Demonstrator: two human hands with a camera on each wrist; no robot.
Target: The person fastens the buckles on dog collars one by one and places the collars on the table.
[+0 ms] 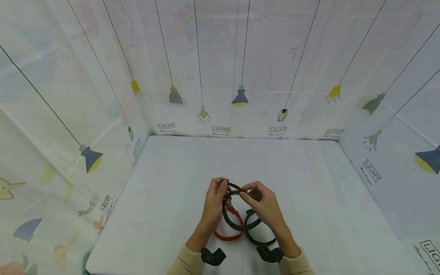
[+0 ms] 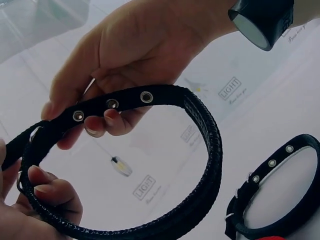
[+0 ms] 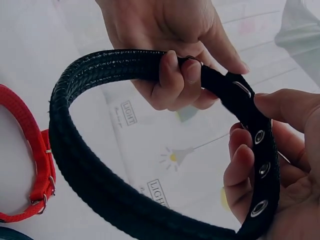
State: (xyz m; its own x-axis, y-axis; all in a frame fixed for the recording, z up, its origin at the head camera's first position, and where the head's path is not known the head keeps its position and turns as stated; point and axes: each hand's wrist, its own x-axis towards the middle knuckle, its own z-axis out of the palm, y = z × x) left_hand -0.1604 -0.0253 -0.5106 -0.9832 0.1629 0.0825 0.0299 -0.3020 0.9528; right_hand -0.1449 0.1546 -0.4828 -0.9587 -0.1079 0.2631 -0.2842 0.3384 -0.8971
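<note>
Both hands hold a black dog collar (image 1: 237, 228) with metal eyelets, raised over the table and closed into a loop. My left hand (image 1: 214, 204) grips it beside the metal buckle; the left wrist view shows this hand's fingertips curled at the strap. My right hand (image 1: 267, 204) pinches the eyelet end (image 3: 265, 170), thumb on one side and fingers on the other. In the right wrist view, the strap passes through the buckle frame (image 3: 242, 89). Beneath the hands lie a red collar (image 1: 227, 238) and a second black collar (image 2: 300, 220), both looped.
The white table (image 1: 172, 172) spreads around the hands. A printed cloth curtain (image 1: 220, 68) with lamp drawings stands behind and at both sides. Each wrist wears a black camera, one being the left wrist's camera (image 1: 213, 257).
</note>
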